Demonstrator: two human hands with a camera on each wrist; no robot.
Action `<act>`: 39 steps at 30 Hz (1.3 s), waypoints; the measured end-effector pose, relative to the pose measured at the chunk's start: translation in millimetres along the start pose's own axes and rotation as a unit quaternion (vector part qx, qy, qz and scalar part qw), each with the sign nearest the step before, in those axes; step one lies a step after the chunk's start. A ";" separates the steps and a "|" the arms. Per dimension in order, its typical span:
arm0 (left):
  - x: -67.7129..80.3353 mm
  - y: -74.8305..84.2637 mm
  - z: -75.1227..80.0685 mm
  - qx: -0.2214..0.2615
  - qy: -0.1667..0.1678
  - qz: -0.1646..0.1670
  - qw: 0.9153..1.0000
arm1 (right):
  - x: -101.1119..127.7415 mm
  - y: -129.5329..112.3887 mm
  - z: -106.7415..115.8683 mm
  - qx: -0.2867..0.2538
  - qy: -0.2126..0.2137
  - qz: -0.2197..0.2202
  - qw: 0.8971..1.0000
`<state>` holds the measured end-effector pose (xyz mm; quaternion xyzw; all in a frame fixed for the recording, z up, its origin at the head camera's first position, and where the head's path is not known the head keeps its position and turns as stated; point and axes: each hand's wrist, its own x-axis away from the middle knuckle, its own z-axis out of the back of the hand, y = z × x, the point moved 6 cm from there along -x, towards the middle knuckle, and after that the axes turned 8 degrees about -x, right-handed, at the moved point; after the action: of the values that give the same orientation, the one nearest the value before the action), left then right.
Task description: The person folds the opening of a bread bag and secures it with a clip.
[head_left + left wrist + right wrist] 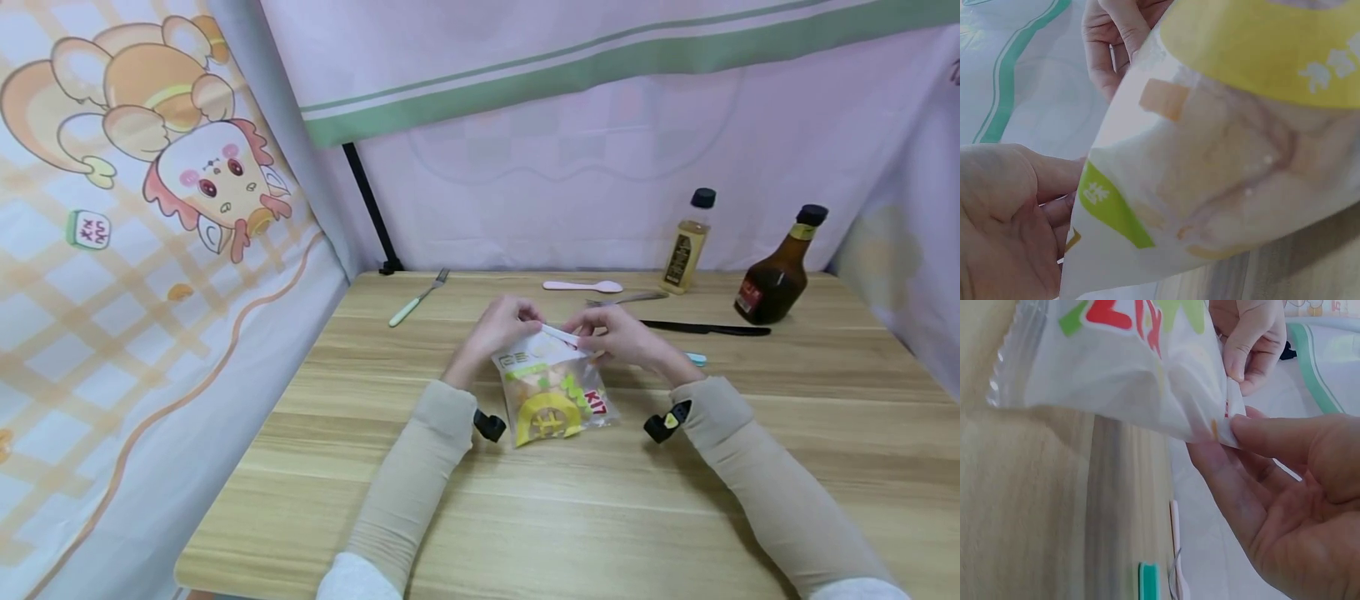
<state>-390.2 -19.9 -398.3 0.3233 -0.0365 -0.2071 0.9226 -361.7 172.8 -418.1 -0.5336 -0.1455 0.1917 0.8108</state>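
Note:
A printed plastic food packet in white, yellow and green hangs slanted above the wooden table, its near end close over the surface. Pale contents show through its film in the left wrist view. My left hand pinches the left part of its white top edge. At the right part of the same edge, my right hand pinches the film between thumb and fingers, which the right wrist view shows closely. Both hands are near each other along this edge, and it looks unbroken between them.
A green-handled fork lies back left. Behind the hands are a pink spoon, a metal fork and a black knife. A turquoise handle shows beside the right wrist. An amber bottle and a brown bottle stand back right.

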 end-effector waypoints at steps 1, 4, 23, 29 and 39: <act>-0.1 0.1 -0.6 -0.001 0.002 -0.002 1.000 | 0.0 0.4 0.5 0.005 -0.004 0.000 1.000; -0.9 1.5 -2.9 -0.003 0.003 -0.010 1.000 | 0.9 0.1 2.0 0.018 -0.018 0.003 1.000; -2.5 9.0 -9.1 -0.003 -0.001 -0.034 0.999 | 28.2 1.3 40.1 0.165 -0.071 0.005 0.984; -2.1 9.0 -8.7 -0.001 -0.001 -0.033 0.999 | 32.2 10.5 47.9 0.291 -0.057 -0.054 0.953; -2.6 10.5 -8.6 -0.003 -0.004 -0.040 0.999 | 39.9 26.4 54.4 0.383 -0.033 -0.139 0.913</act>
<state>-387.1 -6.4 -398.5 0.3211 -0.0264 -0.2448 0.9145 -354.5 244.9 -420.0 -0.1501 -0.1600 0.1357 0.9662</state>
